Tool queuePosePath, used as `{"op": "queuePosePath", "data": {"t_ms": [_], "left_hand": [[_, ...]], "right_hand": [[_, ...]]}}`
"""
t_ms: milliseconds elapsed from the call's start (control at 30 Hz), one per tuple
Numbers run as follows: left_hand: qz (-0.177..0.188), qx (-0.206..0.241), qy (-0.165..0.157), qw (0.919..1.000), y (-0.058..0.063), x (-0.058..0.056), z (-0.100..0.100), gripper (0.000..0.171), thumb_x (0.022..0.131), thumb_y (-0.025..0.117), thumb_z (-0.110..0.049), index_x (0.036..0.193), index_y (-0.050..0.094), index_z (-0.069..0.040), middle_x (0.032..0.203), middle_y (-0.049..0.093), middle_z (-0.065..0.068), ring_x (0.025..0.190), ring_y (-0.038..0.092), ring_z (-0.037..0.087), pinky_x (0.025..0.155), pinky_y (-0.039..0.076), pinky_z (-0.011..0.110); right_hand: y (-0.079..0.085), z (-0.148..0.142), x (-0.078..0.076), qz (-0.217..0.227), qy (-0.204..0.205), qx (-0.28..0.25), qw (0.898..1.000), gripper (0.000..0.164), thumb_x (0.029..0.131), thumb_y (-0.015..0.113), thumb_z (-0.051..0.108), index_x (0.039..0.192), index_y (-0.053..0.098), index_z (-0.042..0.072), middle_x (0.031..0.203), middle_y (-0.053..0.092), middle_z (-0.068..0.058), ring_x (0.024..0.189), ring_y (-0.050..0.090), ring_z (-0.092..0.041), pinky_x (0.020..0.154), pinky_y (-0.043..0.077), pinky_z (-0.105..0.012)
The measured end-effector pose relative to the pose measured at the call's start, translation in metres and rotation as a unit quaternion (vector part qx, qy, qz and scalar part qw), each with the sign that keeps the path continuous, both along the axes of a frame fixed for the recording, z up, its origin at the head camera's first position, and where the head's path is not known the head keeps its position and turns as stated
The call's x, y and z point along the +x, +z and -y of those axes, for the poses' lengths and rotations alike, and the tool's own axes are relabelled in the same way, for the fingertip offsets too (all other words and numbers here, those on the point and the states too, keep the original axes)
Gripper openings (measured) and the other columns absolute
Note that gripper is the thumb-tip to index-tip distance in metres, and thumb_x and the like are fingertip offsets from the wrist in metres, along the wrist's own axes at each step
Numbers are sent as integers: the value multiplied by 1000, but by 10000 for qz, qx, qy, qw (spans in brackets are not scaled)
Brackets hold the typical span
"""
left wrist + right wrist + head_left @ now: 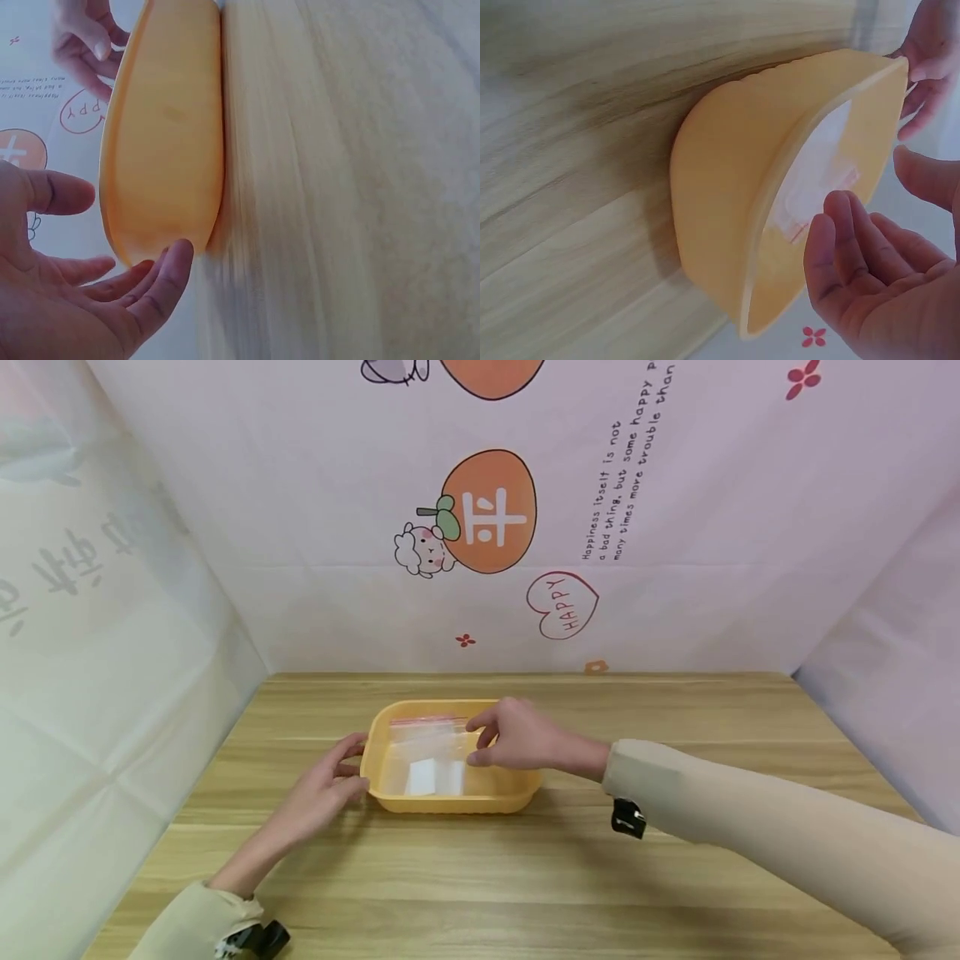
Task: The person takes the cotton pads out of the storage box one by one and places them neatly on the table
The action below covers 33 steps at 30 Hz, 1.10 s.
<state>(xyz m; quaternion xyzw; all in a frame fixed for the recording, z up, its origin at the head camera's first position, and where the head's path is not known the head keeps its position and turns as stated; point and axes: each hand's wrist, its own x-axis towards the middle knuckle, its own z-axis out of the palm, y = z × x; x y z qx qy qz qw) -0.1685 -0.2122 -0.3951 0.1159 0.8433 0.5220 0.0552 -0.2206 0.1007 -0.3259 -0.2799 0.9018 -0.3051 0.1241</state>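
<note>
A shallow, pale yellow-orange plastic tray with rounded corners sat on a wood-grained tabletop in streaky yellow-brown tones, toward the back edge and a little left of the middle. Inside it, mostly in the left and middle part, lay a clear plastic bag with a thin pinkish-red strip along its far edge. Two white, flat, four-sided pieces showed in the near part of the tray, side by side; whether they lay in the bag or under it could not be told.

The two hands were apart. The left hand stood at the tray's left end, its fingers loosely bent and spread along the outside, fingertips at the wall; how firmly they pressed could not be told. The right hand hung over the tray's right part, with fingers and thumb loosely curved and a gap between them, nothing visible in its grasp, the fingertips near the bag.

Beige long sleeves covered both forearms, with a small black device at the right cuff. Behind the tabletop rose a whitish cloth printed with orange fruit and a red heart
</note>
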Motion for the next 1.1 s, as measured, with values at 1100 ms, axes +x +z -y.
{"op": "queuePosePath", "data": {"t_ms": [1100], "left_hand": [[446,1397,-308,9887,-20,0,5,80,101,72,-7,165,25,3,170,21,23,154,27,36,112,36,30]], "right_hand": [[-31,60,-26,1284,-1068,-548,9844,36,84,92,18,110,75,-1,77,74,-11,67,71,-26,69,62,-35]]}}
